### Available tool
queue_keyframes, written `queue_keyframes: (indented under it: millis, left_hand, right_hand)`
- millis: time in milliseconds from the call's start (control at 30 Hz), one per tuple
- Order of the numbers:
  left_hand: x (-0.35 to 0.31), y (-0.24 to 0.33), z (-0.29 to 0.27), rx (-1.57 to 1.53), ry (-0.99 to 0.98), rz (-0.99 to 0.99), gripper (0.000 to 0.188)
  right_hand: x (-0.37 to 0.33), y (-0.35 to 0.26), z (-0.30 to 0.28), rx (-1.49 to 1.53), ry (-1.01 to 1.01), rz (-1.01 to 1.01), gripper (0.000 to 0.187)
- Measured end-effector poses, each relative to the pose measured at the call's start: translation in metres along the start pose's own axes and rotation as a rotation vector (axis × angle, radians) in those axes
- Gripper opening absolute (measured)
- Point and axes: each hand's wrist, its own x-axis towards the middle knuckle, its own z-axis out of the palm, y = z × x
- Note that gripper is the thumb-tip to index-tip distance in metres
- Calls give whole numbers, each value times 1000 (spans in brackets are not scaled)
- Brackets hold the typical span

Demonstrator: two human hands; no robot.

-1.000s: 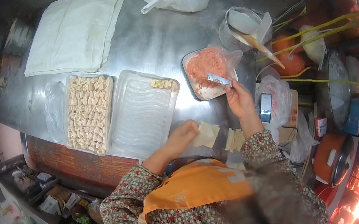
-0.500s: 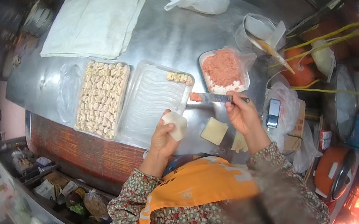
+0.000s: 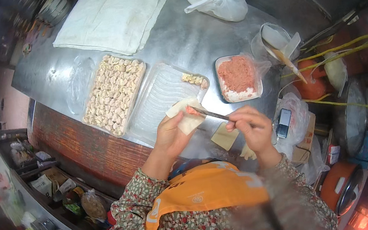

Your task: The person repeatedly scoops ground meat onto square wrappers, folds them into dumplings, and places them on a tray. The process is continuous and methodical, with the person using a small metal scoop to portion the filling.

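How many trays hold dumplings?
2: a packed tray on the left, and a mostly bare tray to its right, with some dumplings in its far right corner. The left hand and wrapper cover part of the second.

A broad run of bare steel on the worktop (image 3: 186, 41) lets a hand pass between the white cloth (image 3: 114, 17) and the meat container (image 3: 238, 98), narrowing to a strip beside the clear tray (image 3: 160, 89). The knife (image 3: 215, 115), bridging the left hand (image 3: 168, 134) and right hand (image 3: 254, 127), crosses the strip's near entry. Rightward, the tub (image 3: 258, 49) and its jutting wooden handle (image 3: 291, 65) obstruct.
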Motion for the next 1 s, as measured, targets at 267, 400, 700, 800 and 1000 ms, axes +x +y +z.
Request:
queue_keyframes:
  millis: [267, 400, 700, 800, 1000]
  left_hand:
    - [6, 0, 16, -54, 122, 15, 49]
    - [5, 4, 16, -94, 228, 20, 48]
    - [2, 29, 2, -256, 93, 56, 57]
    - [4, 26, -8, -243, 137, 65, 55]
    - [20, 21, -22, -107, 135, 61, 20]
  right_hand:
    - [-1, 2, 14, -719, -260, -460, 31]
    - [-6, 18, 30, -699, -309, -476, 36]
    - [-26, 1, 28, -492, -356, -362, 30]
    - [-25, 4, 30, -490, -327, -352, 29]
    - [-13, 15, 40, -570, -231, -368, 27]
